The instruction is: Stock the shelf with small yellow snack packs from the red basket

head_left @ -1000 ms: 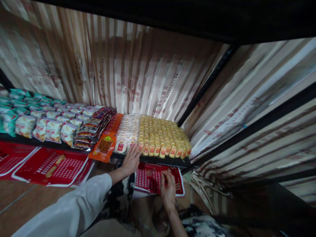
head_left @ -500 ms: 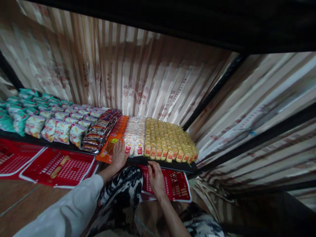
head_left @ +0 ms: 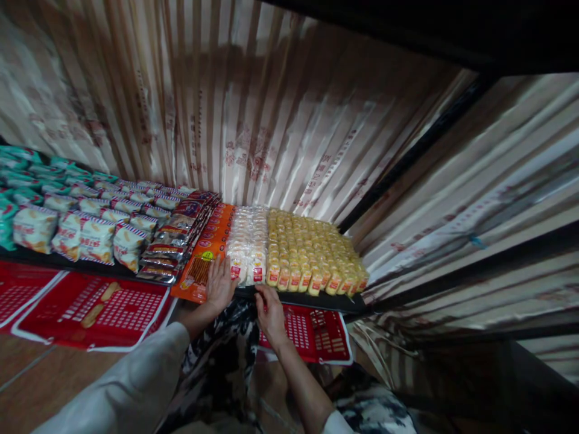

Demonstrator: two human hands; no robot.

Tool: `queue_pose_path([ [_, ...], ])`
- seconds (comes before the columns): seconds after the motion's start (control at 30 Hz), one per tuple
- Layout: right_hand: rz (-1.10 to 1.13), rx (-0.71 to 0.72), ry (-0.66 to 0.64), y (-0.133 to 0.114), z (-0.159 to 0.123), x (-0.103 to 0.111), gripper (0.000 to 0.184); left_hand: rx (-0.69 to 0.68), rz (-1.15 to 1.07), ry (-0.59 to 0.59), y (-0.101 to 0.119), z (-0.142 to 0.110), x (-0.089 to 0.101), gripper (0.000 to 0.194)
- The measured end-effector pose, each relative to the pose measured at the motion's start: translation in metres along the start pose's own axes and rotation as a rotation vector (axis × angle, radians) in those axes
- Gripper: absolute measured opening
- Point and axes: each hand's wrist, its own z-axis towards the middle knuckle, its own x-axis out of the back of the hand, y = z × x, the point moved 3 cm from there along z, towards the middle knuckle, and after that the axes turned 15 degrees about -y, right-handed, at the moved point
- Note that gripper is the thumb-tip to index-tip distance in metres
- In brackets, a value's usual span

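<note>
My left hand [head_left: 220, 284] lies with fingers stretched over the right edge of an orange snack packet [head_left: 195, 278], beside the front of the white-wrapped snacks [head_left: 246, 241]. Loosely bent, with no object visible in it, my right hand [head_left: 271, 313] is at the black shelf's [head_left: 289, 296] front edge, its fingertips just below the white packs. Tight rows of small yellow-wrapped snacks [head_left: 316, 253] stand to the right of the white ones. Left of the orange packet, dark brown shiny packets [head_left: 169, 244] overlap in a row.
Further left are white striped snack bags [head_left: 97, 238] and green bags [head_left: 27, 175]. Under the shelf sit red baskets, one [head_left: 136, 313] with two tan pieces in it, another [head_left: 332, 337] behind my right forearm. Striped curtain [head_left: 271, 120] and black frame bars [head_left: 420, 150] surround the shelf.
My right hand has moved left and slightly up, from below the yellow snacks to below the white ones. My left hand stays near the same packs. The view has shifted slightly.
</note>
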Motion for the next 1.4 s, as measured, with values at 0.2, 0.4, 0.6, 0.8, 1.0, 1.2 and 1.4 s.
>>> queue_pose_path([
  [0.2, -0.083, -0.009, -0.039, 0.007, 0.015, -0.013, 0.031, -0.029, -0.042, 0.019, -0.001, 0.000, -0.002, 0.060],
  [0.4, -0.239, -0.038, -0.064, 0.008, 0.034, -0.015, 0.036, -0.053, -0.090, 0.038, -0.003, 0.000, -0.005, 0.059],
  [0.6, -0.390, -0.049, -0.192, 0.006, 0.052, -0.018, 0.037, -0.049, -0.087, 0.026, -0.003, 0.001, -0.009, 0.059],
  [0.8, -0.457, -0.076, -0.193, 0.014, 0.056, -0.025, 0.050, -0.065, -0.103, 0.043, -0.005, -0.001, -0.013, 0.060],
  [1.0, -0.420, -0.053, -0.169, 0.008, 0.050, -0.024, 0.052, -0.059, -0.117, 0.066, -0.004, -0.003, -0.014, 0.060],
  [1.2, -0.424, -0.049, -0.191, 0.004, 0.048, -0.027, 0.043, -0.044, -0.115, 0.058, -0.002, -0.001, -0.016, 0.060],
  [1.4, -0.457, 0.049, -0.189, -0.004, 0.049, -0.030, 0.046, -0.043, -0.131, 0.065, -0.005, 0.000, -0.018, 0.061],
])
